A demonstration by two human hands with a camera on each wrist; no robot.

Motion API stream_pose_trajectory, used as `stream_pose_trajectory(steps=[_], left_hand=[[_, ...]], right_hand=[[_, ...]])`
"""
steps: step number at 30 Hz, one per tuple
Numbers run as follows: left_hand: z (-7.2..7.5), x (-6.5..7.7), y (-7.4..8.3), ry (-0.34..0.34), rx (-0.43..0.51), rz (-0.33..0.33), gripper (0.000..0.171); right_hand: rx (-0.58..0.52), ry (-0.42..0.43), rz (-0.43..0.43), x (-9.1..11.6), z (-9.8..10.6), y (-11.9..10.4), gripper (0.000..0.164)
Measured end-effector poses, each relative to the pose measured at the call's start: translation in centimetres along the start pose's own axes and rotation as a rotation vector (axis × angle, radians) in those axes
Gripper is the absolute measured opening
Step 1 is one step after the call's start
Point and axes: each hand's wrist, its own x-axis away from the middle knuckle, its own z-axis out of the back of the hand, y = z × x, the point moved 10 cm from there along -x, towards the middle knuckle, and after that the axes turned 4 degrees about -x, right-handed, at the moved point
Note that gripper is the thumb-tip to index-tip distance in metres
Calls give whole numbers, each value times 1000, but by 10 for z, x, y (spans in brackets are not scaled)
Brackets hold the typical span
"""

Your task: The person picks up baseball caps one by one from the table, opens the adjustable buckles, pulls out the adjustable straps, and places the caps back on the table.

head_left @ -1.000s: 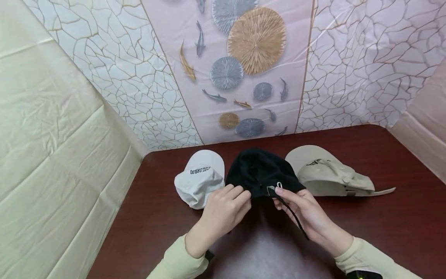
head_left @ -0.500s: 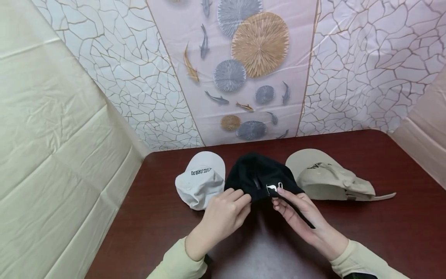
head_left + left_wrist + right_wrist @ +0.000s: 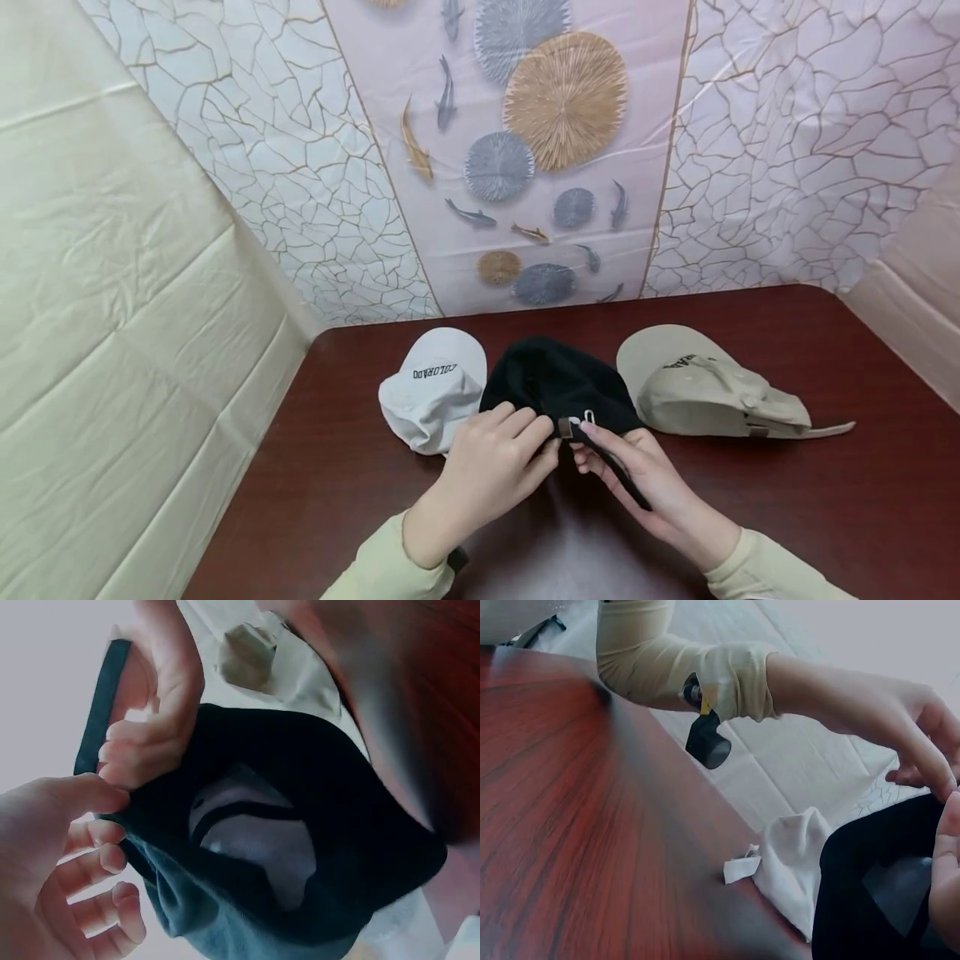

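A black cap [image 3: 562,375] is held up between both hands, its back edge toward me and its hollow inside showing in the left wrist view. My left hand [image 3: 495,458] pinches the cap's back edge between thumb and forefinger, close to the metal buckle [image 3: 566,427]. With thumb and fingers, my right hand [image 3: 652,475] grips the strap beside that buckle. The loose end of the black strap [image 3: 621,479] hangs down across the right palm. A small pale loop [image 3: 588,416] shows just above the right thumb.
On the dark red table [image 3: 300,500], a white cap [image 3: 435,387] lettered COLORADO lies left of the black one. To the right lies a beige cap [image 3: 712,392], its strap sticking out. A patterned cloth [image 3: 570,167] hangs behind the table, with a pale cloth [image 3: 150,333] at the left.
My left hand has shifted right along the cap's edge, closer to the buckle. The right hand and buckle have moved slightly left. The head view has tilted a little.
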Motion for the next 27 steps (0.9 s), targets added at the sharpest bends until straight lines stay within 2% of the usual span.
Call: stream_pose_trajectory(steps=[7, 8, 14, 18, 22, 27], left_hand=[[2, 4, -1, 35, -14, -3, 15], [2, 5, -1, 34, -13, -1, 15], [-3, 14, -4, 0, -13, 13, 17], [-8, 19, -6, -6, -6, 21, 14], [-9, 15, -4, -11, -11, 19, 12], [-4, 6, 6, -3, -18, -17, 10]], right_hand=[[7, 28, -5, 2, -1, -3, 32], [-3, 17, 1, 3, -2, -4, 32], [-152, -171, 130, 9, -10, -12, 36], [-158, -169, 126, 12, -7, -9, 33], [-148, -169, 130, 13, -7, -7, 31], [-113, -232, 146, 14, -16, -6, 34]])
